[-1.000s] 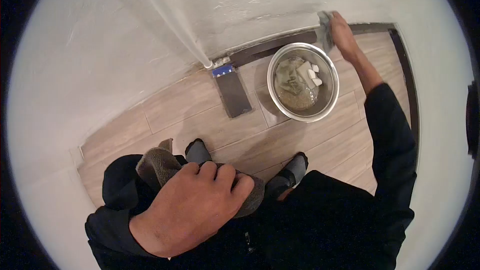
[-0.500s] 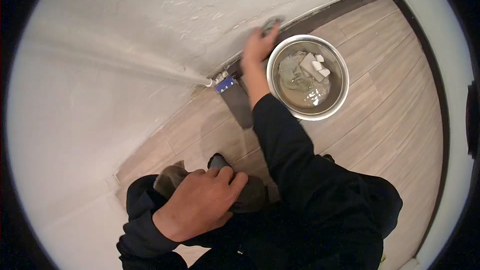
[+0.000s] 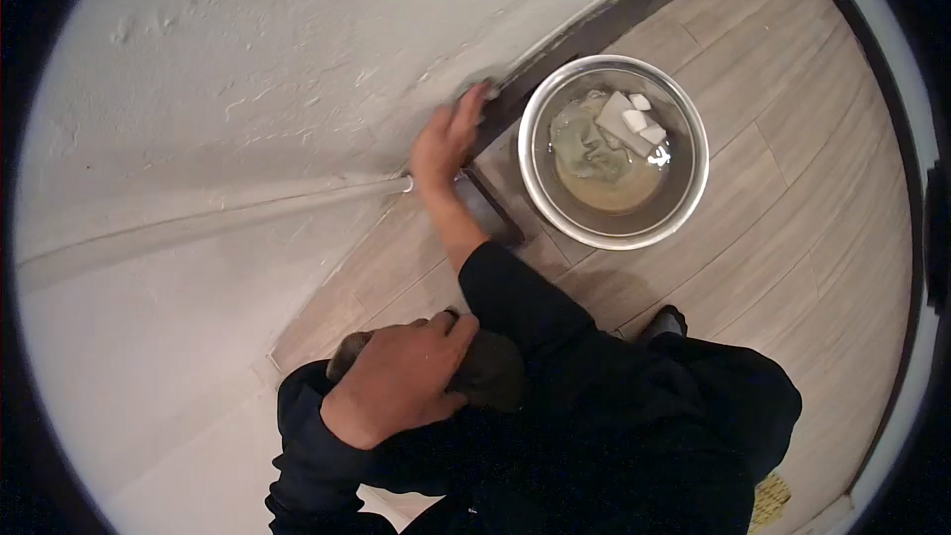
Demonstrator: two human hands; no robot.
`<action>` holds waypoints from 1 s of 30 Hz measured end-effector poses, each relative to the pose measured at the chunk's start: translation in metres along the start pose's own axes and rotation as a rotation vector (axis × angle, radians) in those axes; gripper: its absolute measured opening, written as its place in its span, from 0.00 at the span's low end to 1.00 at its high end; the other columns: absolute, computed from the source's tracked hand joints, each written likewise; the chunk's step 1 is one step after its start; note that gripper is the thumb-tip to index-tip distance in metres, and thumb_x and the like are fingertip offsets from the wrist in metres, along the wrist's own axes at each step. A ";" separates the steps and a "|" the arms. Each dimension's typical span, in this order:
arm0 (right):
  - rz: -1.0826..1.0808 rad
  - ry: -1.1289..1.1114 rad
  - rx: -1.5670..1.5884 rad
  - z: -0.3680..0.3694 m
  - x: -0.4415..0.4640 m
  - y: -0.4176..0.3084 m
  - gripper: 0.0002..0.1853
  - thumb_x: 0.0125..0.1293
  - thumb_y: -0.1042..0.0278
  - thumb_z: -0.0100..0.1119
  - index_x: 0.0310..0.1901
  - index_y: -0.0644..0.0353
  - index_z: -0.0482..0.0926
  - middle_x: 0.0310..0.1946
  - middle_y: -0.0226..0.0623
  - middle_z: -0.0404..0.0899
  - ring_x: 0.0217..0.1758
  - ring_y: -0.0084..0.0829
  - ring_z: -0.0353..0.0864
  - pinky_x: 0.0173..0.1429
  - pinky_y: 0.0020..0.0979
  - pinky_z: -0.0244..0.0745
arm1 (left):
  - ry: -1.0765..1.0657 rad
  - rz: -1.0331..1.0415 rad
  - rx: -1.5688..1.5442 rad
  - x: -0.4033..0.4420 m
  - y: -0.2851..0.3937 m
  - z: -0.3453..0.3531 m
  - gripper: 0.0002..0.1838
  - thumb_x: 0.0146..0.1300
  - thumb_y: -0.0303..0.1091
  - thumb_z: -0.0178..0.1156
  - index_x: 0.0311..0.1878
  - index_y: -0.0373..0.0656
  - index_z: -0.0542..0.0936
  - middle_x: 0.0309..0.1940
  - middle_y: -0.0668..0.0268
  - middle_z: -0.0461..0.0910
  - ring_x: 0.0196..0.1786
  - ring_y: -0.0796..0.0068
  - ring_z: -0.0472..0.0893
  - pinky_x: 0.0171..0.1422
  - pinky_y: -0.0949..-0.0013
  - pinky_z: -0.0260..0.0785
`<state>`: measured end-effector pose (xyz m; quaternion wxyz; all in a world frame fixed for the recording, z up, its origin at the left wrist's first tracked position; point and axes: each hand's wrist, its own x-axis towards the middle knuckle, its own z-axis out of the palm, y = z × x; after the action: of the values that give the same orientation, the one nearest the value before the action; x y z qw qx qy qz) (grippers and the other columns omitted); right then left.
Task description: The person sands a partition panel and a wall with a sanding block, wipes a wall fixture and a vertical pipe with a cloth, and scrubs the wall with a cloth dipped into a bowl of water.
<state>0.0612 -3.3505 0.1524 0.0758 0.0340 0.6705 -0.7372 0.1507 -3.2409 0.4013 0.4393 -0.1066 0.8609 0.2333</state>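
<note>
My right hand [image 3: 448, 144] is against the white wall, fingers stretched along it just above the dark baseboard. A grey-green rag [image 3: 479, 82], partly hidden and blurred, lies under its fingertips, pressed to the wall. Beside this hand a steel bowl [image 3: 532, 193] stands on the floor with cloudy water, a soaked grey-green cloth [image 3: 586, 147], a flat grey piece [image 3: 616, 119] and several white blocks [image 3: 639, 120]. Over my knee my left hand [image 3: 401, 381] curls its fingers round a dark grey-brown cloth [image 3: 492, 374], much of it covered by the hand.
A dark flat object [image 3: 492, 210] lies on the wood-look floor [image 3: 783, 208], partly beneath my right forearm. A thin white pipe or cord [image 3: 391, 184] meets the wall's foot. My socked foot [image 3: 666, 323] is below the bowl. Something yellow patterned [image 3: 771, 502] shows bottom right.
My right hand has slid left and slightly down along the wall with the rag, away from the bowl. It now covers the dark object's blue end. My left hand keeps its hold.
</note>
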 end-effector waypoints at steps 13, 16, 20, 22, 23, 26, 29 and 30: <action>-0.072 0.305 -0.020 -0.014 0.035 0.030 0.11 0.63 0.74 0.66 0.46 0.69 0.82 0.43 0.50 0.82 0.46 0.50 0.82 0.54 0.43 0.75 | 0.069 -0.070 -0.081 0.017 -0.015 0.008 0.29 0.49 0.38 0.72 0.51 0.38 0.71 0.38 0.46 0.80 0.46 0.40 0.81 0.49 0.47 0.74; -0.070 0.293 0.032 -0.013 0.027 0.032 0.10 0.62 0.72 0.68 0.43 0.67 0.80 0.39 0.50 0.83 0.46 0.48 0.82 0.55 0.41 0.74 | 0.037 -0.068 -0.076 0.027 -0.023 0.012 0.28 0.48 0.37 0.71 0.50 0.39 0.71 0.37 0.45 0.81 0.46 0.40 0.81 0.49 0.47 0.73; 0.058 0.356 -0.071 -0.015 0.076 0.014 0.07 0.64 0.74 0.63 0.41 0.68 0.78 0.37 0.52 0.82 0.43 0.52 0.81 0.54 0.43 0.73 | 0.088 -0.111 -0.074 0.024 -0.023 0.010 0.28 0.48 0.37 0.71 0.50 0.39 0.71 0.37 0.46 0.81 0.46 0.40 0.81 0.50 0.47 0.73; 0.049 0.374 -0.103 -0.016 0.077 0.015 0.05 0.63 0.78 0.61 0.39 0.68 0.78 0.37 0.54 0.82 0.44 0.55 0.81 0.53 0.45 0.73 | 0.078 -0.141 -0.100 0.023 -0.020 0.007 0.28 0.48 0.37 0.71 0.50 0.39 0.71 0.38 0.46 0.81 0.47 0.40 0.81 0.51 0.47 0.73; 0.004 0.326 -0.087 -0.018 0.071 0.018 0.05 0.62 0.78 0.61 0.39 0.68 0.78 0.37 0.54 0.82 0.44 0.54 0.81 0.53 0.45 0.73 | 0.088 -0.123 -0.094 0.023 -0.021 0.007 0.28 0.48 0.36 0.71 0.51 0.39 0.71 0.38 0.45 0.81 0.47 0.40 0.81 0.51 0.47 0.73; -0.134 0.202 -0.059 -0.022 0.038 0.026 0.04 0.61 0.79 0.62 0.36 0.67 0.77 0.37 0.52 0.81 0.44 0.51 0.81 0.51 0.45 0.74 | 0.095 -0.074 -0.060 0.027 -0.022 0.009 0.28 0.48 0.36 0.71 0.51 0.39 0.71 0.38 0.45 0.81 0.47 0.40 0.81 0.51 0.47 0.73; -0.251 0.213 0.019 -0.022 0.042 0.004 0.04 0.61 0.79 0.61 0.36 0.67 0.77 0.37 0.51 0.80 0.45 0.52 0.81 0.53 0.45 0.74 | 0.088 -0.063 -0.054 0.026 -0.019 0.012 0.28 0.48 0.36 0.70 0.51 0.39 0.71 0.38 0.44 0.81 0.47 0.40 0.81 0.51 0.47 0.73; -0.340 0.280 0.029 -0.021 0.056 -0.006 0.05 0.61 0.79 0.60 0.38 0.67 0.76 0.37 0.52 0.79 0.45 0.53 0.79 0.54 0.46 0.72 | 0.099 -0.070 -0.067 0.023 -0.018 0.010 0.27 0.48 0.36 0.70 0.51 0.39 0.71 0.38 0.44 0.81 0.47 0.40 0.81 0.51 0.47 0.73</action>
<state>0.0035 -3.3323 0.1480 -0.1440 0.0234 0.6599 -0.7371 0.1511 -3.2510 0.3720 0.4001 -0.1628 0.8691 0.2411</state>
